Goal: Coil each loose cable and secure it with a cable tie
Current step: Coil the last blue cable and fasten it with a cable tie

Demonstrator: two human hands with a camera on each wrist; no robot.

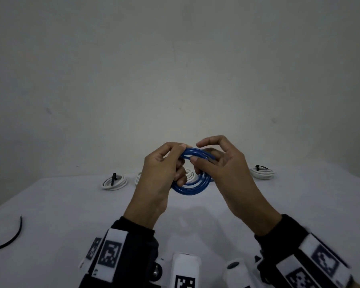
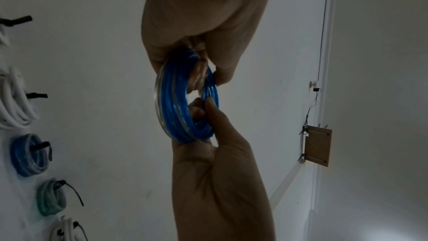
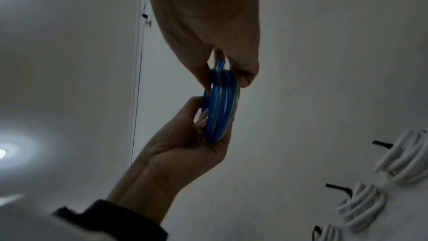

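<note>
A blue cable, wound into a coil [image 1: 192,189], is held in the air above the white table [image 1: 71,215]. My left hand [image 1: 178,161] grips the coil's left side, fingers curled through the loop. My right hand [image 1: 204,154] pinches its upper right side between thumb and fingers. In the left wrist view the coil [image 2: 171,102] stands edge-on between the left hand [image 2: 203,72] above and the right hand [image 2: 203,113] below. The right wrist view shows the coil [image 3: 220,105] between the right hand [image 3: 227,72] and the left hand [image 3: 199,116]. A loose black cable tie [image 1: 10,235] lies at the table's near left.
Tied white coils [image 1: 113,181] [image 1: 262,172] lie along the table's far edge by the wall. The left wrist view also shows a tied blue coil [image 2: 27,155] and a green one [image 2: 49,197]. More white coils [image 3: 403,158] appear in the right wrist view.
</note>
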